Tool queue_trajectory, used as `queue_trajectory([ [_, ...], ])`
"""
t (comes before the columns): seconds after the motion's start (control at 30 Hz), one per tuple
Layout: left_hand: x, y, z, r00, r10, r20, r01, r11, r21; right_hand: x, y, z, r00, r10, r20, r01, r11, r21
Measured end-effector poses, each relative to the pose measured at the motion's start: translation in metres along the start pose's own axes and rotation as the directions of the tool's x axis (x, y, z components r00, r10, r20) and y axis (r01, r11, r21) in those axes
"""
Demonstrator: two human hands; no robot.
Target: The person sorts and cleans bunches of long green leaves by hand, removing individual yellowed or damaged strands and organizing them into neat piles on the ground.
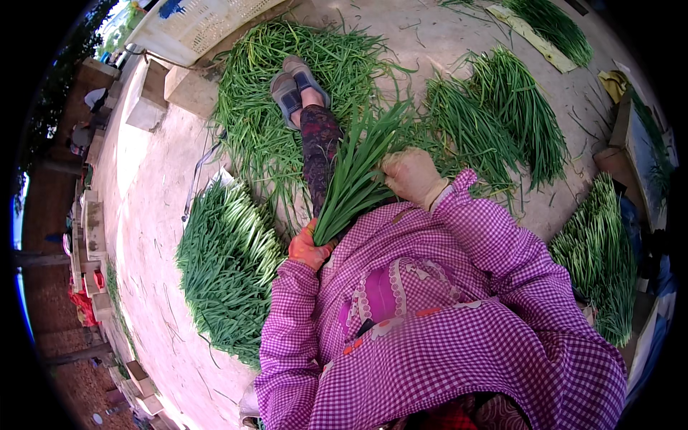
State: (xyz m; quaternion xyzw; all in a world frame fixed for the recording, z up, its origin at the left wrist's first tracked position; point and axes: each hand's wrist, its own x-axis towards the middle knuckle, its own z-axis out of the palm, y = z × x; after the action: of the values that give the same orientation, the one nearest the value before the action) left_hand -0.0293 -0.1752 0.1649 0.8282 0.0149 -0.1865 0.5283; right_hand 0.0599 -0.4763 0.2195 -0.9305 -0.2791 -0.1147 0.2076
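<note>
My left hand (310,248), in an orange patterned glove, grips a bunch of long green leaves (355,172), apparently Chinese chives, by one end. The bunch slants up across my lap, its leaf tips fanning away from me. Beside its right edge is my right hand (411,173) in a pale glove, fingers curled in. Whether it pinches any leaves is hidden. Close to my left forearm lies a neat stack of chives (231,269), pale stems along one side. A loose, tangled heap of chives (258,97) spreads around my crossed shoes (293,88).
Two chive bundles (494,118) lie on the concrete floor (156,242) to the right. Another stack (596,258) is by my right elbow. A white perforated plastic crate (209,27) stands beyond the heap, near concrete blocks (188,88). More chives (553,32) lie at the far right.
</note>
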Motion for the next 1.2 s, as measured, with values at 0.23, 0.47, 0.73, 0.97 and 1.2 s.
queue_trajectory([
  [0.23,-0.004,-0.001,0.004,0.999,0.029,-0.042,-0.038,0.97,-0.239,-0.01,0.009,-0.01,0.887,0.437,0.149,-0.323,0.355,0.878],
  [0.47,-0.006,0.009,0.002,0.999,0.014,-0.049,-0.032,0.918,-0.394,-0.018,0.045,-0.044,0.797,0.604,0.004,-0.358,0.467,0.808],
  [0.73,-0.006,0.001,-0.004,0.998,-0.047,-0.047,0.029,0.944,-0.328,-0.002,0.007,-0.068,0.885,0.25,-0.392,-0.081,0.913,0.4],
  [0.97,-0.008,0.01,0.003,0.997,-0.011,-0.078,0.001,0.992,-0.127,0.004,-0.019,-0.031,0.966,-0.057,-0.253,0.02,0.989,-0.148],
  [1.2,-0.007,-0.014,0.003,0.988,0.018,-0.155,-0.022,0.999,-0.027,-0.019,0.049,-0.055,0.747,0.66,-0.083,-0.371,0.518,0.771],
])
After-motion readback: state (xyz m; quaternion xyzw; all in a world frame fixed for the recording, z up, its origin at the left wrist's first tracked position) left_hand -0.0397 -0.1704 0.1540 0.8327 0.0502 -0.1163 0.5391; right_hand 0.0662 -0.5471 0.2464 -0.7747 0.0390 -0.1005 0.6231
